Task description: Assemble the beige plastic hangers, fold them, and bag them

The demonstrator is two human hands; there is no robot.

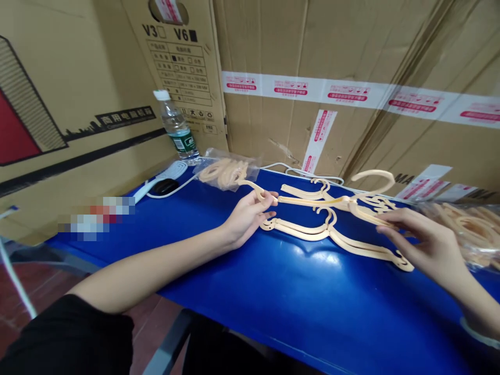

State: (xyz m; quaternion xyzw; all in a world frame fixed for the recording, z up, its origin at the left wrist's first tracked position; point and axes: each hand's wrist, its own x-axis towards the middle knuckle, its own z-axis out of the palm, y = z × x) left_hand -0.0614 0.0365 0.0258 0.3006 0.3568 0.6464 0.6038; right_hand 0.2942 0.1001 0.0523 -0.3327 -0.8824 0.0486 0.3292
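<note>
Between my two hands a cream plastic clothes hanger [312,201] is raised over the blue table, its hook curving up on the right. My left hand [247,216] pinches its left arm near a bent end piece. With fingers and thumb closed, my right hand [427,242] grips the other arm. Just below lies a second hanger [300,229], folded at its middle joint, flat on the table. Behind the held one, another hanger [304,191] is partly hidden.
A clear bag of hanger parts [224,172] lies at the back left, and another bag [472,229] at the right. A water bottle [177,127] stands in the corner by a white cable. Cardboard boxes [289,41] wall the back of the blue table [273,307].
</note>
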